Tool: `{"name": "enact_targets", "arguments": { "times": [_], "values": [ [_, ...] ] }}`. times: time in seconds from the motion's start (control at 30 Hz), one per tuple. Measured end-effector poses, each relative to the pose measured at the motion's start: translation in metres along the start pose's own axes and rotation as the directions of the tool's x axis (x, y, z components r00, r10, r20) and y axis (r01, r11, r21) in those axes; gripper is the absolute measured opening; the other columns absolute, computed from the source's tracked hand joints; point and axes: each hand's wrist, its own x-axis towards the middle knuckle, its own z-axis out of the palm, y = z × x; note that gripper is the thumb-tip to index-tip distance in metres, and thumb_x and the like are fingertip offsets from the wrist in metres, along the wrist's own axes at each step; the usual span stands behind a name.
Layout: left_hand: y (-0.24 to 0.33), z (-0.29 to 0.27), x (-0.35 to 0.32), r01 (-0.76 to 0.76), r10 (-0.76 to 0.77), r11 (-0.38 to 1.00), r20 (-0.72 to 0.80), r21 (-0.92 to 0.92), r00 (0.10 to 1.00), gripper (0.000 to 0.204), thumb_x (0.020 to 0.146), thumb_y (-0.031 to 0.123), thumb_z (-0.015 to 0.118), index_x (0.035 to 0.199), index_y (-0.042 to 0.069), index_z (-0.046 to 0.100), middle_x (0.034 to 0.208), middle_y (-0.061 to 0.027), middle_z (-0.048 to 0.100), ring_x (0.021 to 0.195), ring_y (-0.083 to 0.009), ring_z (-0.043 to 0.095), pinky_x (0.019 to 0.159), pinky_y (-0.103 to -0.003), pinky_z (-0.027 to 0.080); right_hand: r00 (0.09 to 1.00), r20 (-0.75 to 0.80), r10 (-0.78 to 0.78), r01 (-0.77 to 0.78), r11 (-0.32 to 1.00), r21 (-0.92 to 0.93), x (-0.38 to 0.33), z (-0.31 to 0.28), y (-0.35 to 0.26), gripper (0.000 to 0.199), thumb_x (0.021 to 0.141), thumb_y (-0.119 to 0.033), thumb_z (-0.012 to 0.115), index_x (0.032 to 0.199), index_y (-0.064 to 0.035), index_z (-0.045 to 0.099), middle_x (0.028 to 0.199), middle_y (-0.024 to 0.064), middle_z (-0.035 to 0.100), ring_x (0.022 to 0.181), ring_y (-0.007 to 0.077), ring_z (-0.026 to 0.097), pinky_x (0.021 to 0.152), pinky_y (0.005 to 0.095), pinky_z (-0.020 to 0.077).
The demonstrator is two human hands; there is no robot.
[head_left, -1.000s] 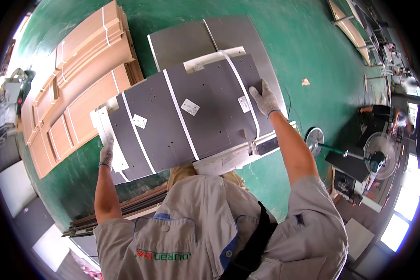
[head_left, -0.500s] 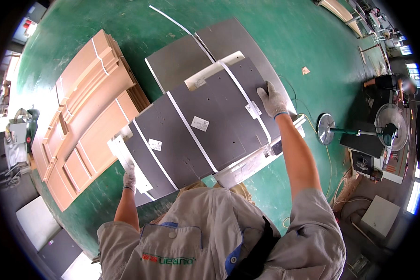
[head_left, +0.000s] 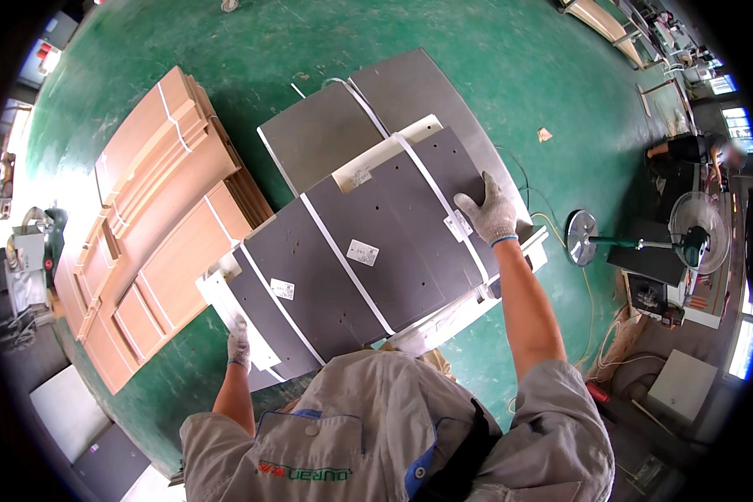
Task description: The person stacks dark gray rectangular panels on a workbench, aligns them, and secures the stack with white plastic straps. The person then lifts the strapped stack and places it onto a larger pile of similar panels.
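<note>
I hold a strapped bundle of dark grey panels (head_left: 368, 251) out in front of me, tilted, with white straps across it and small white labels on top. My right hand (head_left: 489, 211), in a grey knit glove, is flat on the bundle's right edge by a strap. My left hand (head_left: 239, 341), gloved too, grips the bundle's lower left corner at its white edge. Beneath the bundle lie more grey panels (head_left: 343, 125) on the green floor.
Stacks of tan wooden panels (head_left: 151, 226) lie on the floor to the left. A standing fan (head_left: 686, 236) with a round base stands at the right, with cables beside it. A person (head_left: 703, 151) sits at the far right. White boxes stand at the lower right.
The bundle has swung toward the right and turned, and my view has shifted with it. My left hand has dropped lower along the left corner; my right hand stays on the right edge.
</note>
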Motion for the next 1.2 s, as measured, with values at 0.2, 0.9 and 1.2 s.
{"name": "enact_targets", "arguments": {
  "times": [0.2, 0.9, 1.2],
  "values": [
    [-0.047, -0.004, 0.036, 0.009, -0.01, 0.998, -0.016, -0.066, 1.0, 0.085, 0.101, 0.064, 0.052, 0.152, -0.003, 0.046, 0.15, -0.0188, 0.054, 0.133, -0.031, 0.054, 0.111, -0.038, 0.041, 0.993, 0.116, 0.02, -0.039, 0.985, 0.167, 0.007, -0.019, -0.013, 0.095, 0.084, -0.064, 0.074, 0.149, -0.0001, 0.047, 0.134, 0.025, 0.065, 0.128, 0.0375, 0.061, 0.107, 0.0428, 0.0481],
    [-0.02, 0.018, 0.021, -0.017, 0.01, 0.989, -0.052, -0.148, 0.999, 0.078, 0.102, 0.061, 0.051, 0.147, -0.002, 0.052, 0.138, -0.0134, 0.062, 0.119, -0.0244, 0.058, 0.105, -0.037, 0.043, 0.878, 0.429, 0.212, -0.345, 0.902, 0.259, 0.011, -0.024, 0.016, 0.074, 0.088, -0.061, 0.073, 0.132, -0.0008, 0.068, 0.12, 0.0177, 0.073, 0.109, 0.0279, 0.068, 0.096, 0.0389, 0.0513],
    [-0.03, 0.019, 0.03, -0.149, 0.137, 0.981, -0.096, -0.128, 0.986, 0.083, 0.098, 0.066, 0.057, 0.143, -0.004, 0.056, 0.131, -0.014, 0.065, 0.112, -0.0244, 0.06, 0.098, -0.037, 0.046, 0.92, 0.358, 0.161, -0.293, 0.889, 0.353, 0.011, -0.016, 0.024, 0.069, 0.088, -0.047, 0.08, 0.135, 0.0012, 0.062, 0.119, 0.0146, 0.073, 0.106, 0.0234, 0.065, 0.094, 0.0378, 0.0505]
  ]
}}
